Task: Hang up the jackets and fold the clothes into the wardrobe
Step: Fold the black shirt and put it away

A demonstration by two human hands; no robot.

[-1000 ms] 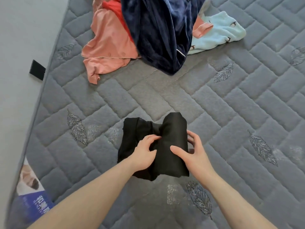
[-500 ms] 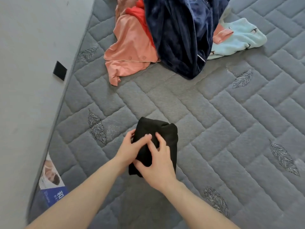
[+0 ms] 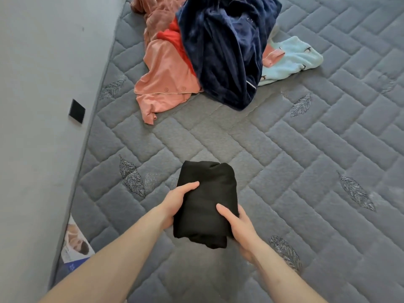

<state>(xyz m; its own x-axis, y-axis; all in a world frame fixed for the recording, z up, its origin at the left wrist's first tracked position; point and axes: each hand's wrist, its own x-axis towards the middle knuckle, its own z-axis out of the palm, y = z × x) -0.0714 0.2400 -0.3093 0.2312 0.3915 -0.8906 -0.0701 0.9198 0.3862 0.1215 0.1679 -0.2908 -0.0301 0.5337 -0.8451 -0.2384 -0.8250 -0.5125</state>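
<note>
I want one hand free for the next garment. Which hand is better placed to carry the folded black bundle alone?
Probably the right hand: it cups the black bundle low from the side, near its bottom. The left hand only grips the upper left edge.

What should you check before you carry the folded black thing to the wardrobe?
1. Left hand grips the black bundle: ok.
2. Right hand grips its other side: ok.
3. Bundle folded compact, no long trailing ends: ok.
4. Bundle clear of the clothes pile: ok.
5. Lifted off the mattress: cannot tell.
6. Wardrobe open, with room: cannot tell, it is out of view.
</note>
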